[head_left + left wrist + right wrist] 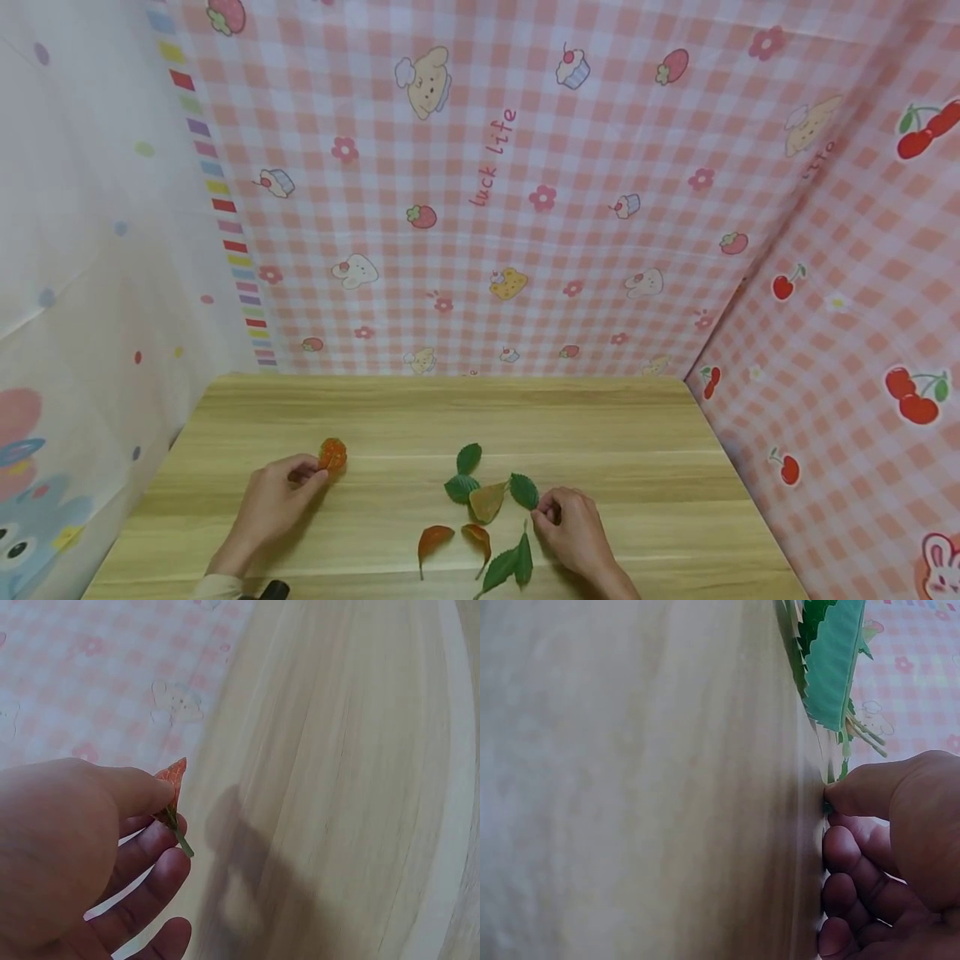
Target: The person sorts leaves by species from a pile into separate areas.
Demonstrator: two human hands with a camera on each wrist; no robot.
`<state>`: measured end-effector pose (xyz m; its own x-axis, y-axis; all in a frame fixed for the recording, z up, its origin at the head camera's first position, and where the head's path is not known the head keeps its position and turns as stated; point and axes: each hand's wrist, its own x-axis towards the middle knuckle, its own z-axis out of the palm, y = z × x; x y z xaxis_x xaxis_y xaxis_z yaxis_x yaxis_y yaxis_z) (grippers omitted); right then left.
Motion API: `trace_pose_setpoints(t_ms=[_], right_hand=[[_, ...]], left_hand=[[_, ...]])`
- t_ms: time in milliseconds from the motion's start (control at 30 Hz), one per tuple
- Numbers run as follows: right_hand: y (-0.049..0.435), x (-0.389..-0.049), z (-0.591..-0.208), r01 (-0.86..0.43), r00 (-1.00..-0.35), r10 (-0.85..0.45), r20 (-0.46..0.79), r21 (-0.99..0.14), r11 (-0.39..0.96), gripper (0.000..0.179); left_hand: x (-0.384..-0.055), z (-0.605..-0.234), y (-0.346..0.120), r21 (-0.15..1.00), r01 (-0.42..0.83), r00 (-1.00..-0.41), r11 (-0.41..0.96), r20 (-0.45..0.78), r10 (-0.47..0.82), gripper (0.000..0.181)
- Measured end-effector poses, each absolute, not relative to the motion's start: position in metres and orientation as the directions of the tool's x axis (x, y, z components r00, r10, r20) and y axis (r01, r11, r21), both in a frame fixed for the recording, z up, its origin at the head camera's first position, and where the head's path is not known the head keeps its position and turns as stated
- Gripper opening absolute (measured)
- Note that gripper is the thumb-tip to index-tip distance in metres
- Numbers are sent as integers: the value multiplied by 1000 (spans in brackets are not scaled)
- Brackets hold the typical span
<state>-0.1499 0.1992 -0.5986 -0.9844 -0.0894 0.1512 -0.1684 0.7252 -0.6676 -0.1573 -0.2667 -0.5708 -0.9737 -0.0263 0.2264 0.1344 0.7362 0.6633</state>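
Note:
My left hand (277, 500) pinches a small orange-red leaf (332, 456) between thumb and fingertips at the table's left side. In the left wrist view that leaf (174, 776) is seen nearly edge-on, its green stem pointing down. At right of centre, the thumb and index finger of my right hand (573, 529) pinch the tip of a green serrated leaf (523, 491) lying on the table. The right wrist view hides most of this grip. Just left of it lies a yellow-brown leaf (487, 502), with two green leaves (461, 489) beside it.
Two curled orange-brown leaves (434, 541) lie nearer the front edge. Between them and my right hand is a pair of green leaves (523, 560). The wooden table (405, 408) meets patterned cloth walls (600, 250) at the back and sides.

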Motion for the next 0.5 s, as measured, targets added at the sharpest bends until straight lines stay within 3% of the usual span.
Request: trace_pose_setpoints(t_ms=[500], right_hand=[[200,-149,-598,-174,-983,-95,154,-660,731,29]], left_hand=[[-175,-576,-304,603,60,-975,796,205,-82,11]])
